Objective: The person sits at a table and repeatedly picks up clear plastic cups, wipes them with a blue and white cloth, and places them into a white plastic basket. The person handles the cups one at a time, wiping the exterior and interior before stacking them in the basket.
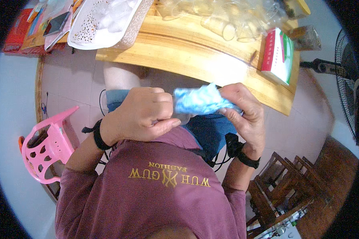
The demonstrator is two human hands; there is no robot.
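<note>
My right hand (246, 112) pinches a crumpled blue-and-white cloth (199, 100) between thumb and fingers, over my lap. Curled into a fist beside it, my left hand (146, 115) grips a transparent plastic piece (184, 119), probably a cup. Most of that piece is hidden by the fingers and the cloth. The cloth lies against or just in front of it; which of the two I cannot tell. Both hands are just short of the near edge of a wooden table (173, 50).
A white perforated plastic basket (80, 37) holds whitish translucent items. Several transparent plastic cups (229, 28) lie farther back. A red, white and green box (276, 56) stands near two jars. A phone (56, 24) rests at left. Around are a pink chair (52, 146), a fan (345, 77) and wooden furniture (287, 179).
</note>
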